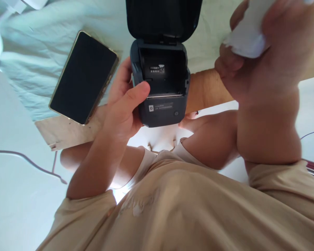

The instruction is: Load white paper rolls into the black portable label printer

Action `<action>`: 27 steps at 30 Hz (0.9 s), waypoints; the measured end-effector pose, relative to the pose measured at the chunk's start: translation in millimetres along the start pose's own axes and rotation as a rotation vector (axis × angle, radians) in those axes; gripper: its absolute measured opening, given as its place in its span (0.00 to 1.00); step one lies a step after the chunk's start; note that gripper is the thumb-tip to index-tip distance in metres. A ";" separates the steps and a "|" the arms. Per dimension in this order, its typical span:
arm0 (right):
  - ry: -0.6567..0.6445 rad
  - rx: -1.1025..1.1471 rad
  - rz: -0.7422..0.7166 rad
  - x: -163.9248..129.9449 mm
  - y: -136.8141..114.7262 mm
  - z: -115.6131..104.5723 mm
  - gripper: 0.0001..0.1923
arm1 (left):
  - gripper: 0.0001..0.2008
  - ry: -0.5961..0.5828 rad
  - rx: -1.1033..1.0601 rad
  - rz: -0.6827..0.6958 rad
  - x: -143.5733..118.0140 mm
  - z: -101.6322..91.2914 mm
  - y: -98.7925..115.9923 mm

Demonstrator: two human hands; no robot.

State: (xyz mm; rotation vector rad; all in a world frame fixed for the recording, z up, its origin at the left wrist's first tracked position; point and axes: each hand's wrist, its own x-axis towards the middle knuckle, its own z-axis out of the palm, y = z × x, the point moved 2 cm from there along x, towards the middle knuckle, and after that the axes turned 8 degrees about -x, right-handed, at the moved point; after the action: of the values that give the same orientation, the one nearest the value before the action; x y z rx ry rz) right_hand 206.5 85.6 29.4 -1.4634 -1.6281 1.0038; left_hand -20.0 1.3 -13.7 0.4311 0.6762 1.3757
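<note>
A dark blue-grey label printer [163, 109] is gripped along its left side by my left hand [124, 99], with the thumb over the front edge of its bay. Its black lid [163, 19] is flipped up, and the bay shows a small printed sticker but no roll inside. Up at the right, my right hand [272, 59] closes around a white, smooth-looking piece [251, 38]. It is blurred, so I cannot tell whether it is paper, tissue or something else. That hand is apart from the printer.
A phone [83, 78] with a dark screen lies left of the printer, over the edge of a pale green cloth [36, 76]. The table's wooden edge [208, 89] runs below. White cables [23, 157] trail at the left. My legs are under the edge.
</note>
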 end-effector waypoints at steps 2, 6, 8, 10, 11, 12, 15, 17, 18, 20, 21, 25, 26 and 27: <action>0.050 0.067 -0.175 -4.7 -0.8 3.7 0.16 | 0.30 -0.007 0.007 0.006 -0.4 -0.5 -0.3; 0.054 -0.231 -0.466 -7.9 -0.2 2.2 0.14 | 0.31 -0.015 0.038 -0.007 -1.7 0.7 0.6; 0.033 -0.412 -0.502 -6.6 4.2 1.0 0.16 | 0.29 -0.009 0.053 -0.004 -2.1 1.5 1.5; 0.034 -0.481 -0.475 -4.4 10.3 0.6 0.21 | 0.28 -0.001 0.044 0.004 -1.6 1.3 1.5; 0.039 -0.501 -0.460 -3.1 13.5 0.9 0.25 | 0.28 0.000 0.035 0.005 -1.1 0.7 1.0; 0.043 -0.522 -0.446 -1.8 16.6 1.3 0.29 | 0.28 -0.002 0.025 0.005 -0.6 0.0 0.2; 0.030 -0.588 -0.394 2.4 24.7 1.4 0.30 | 0.29 0.001 0.009 -0.006 0.2 -2.5 -2.4; 0.033 -0.613 -0.377 4.4 27.6 -0.6 0.26 | 0.30 -0.002 0.003 -0.019 0.0 -3.3 -3.5; 0.040 -0.619 -0.378 4.8 28.1 -1.7 0.24 | 0.31 -0.005 0.001 -0.025 -0.3 -3.3 -3.8; 0.034 -0.608 -0.390 4.0 27.2 -2.7 0.25 | 0.30 -0.022 -0.002 -0.020 -0.5 -2.9 -3.7; 0.017 -0.588 -0.403 3.0 25.8 -2.4 0.27 | 0.30 -0.027 -0.004 -0.015 -0.5 -2.9 -3.5; 0.030 -0.453 -0.474 1.1 19.7 -7.1 0.28 | 0.31 -0.031 0.015 -0.018 1.1 -4.6 -3.6; 0.130 -0.407 -0.460 3.3 21.0 -14.7 0.25 | 0.31 -0.031 0.023 -0.024 1.6 -5.2 -3.7; 0.220 -0.356 -0.408 7.1 25.1 -25.2 0.23 | 0.32 -0.032 0.028 -0.027 2.0 -5.5 -3.8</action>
State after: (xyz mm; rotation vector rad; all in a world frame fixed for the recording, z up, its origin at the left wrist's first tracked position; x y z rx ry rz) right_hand 239.3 96.1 18.0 -1.3246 -1.9005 0.3253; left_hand -20.7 2.1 -20.6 0.4635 0.6731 1.3328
